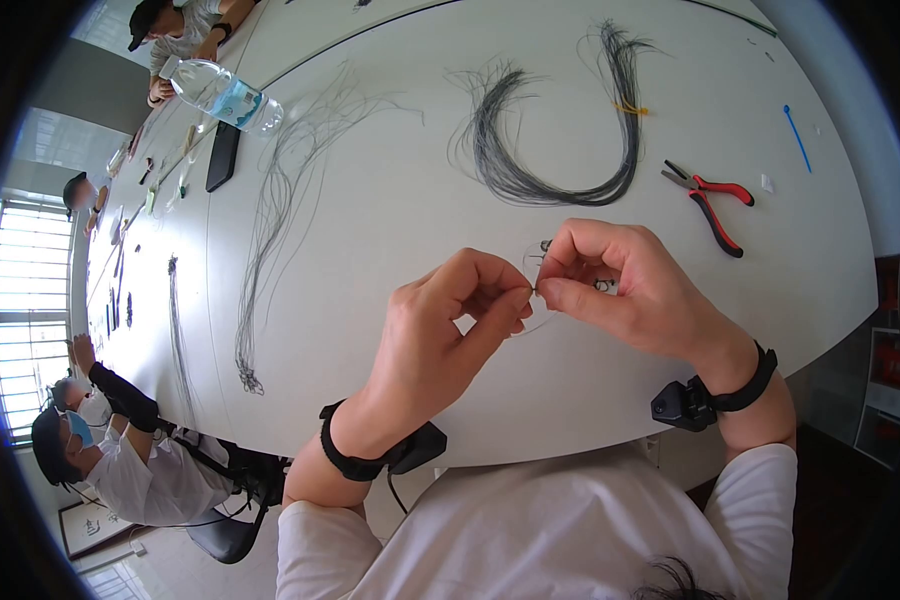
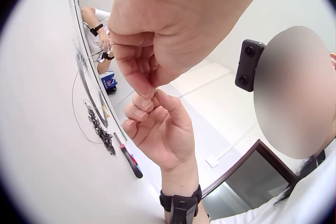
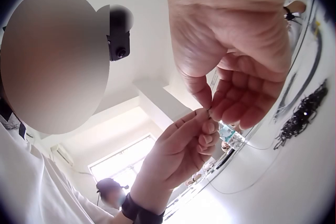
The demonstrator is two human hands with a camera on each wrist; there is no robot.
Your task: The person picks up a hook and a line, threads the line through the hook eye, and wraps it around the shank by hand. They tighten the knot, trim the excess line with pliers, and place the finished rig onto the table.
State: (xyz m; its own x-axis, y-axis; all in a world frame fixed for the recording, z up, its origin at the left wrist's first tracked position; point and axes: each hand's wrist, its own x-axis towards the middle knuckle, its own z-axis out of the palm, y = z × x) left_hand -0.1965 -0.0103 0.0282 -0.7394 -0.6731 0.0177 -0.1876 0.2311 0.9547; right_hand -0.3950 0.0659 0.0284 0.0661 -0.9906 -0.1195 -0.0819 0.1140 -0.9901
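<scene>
Both hands meet above the table, fingertips nearly touching. The left hand (image 1: pixel 445 315) pinches something tiny and thin between thumb and forefinger; the right hand (image 1: pixel 635 285) pinches at the same spot from the other side. In the right wrist view a small dark bit (image 3: pixel 209 112) shows between the fingertips. A thin wire loop curves around below the hands. Under it on the table lies a dark beaded or knotted strand (image 2: pixel 101 130), mostly hidden by the right hand in the head view.
A curved bundle of dark wires (image 1: pixel 555 190) lies beyond the hands, with red-handled pliers (image 1: pixel 708 205) to its right. Looser wires (image 1: pixel 270 215), a phone (image 1: pixel 223 157) and a water bottle (image 1: pixel 225 95) are to the left. Other people sit around the table.
</scene>
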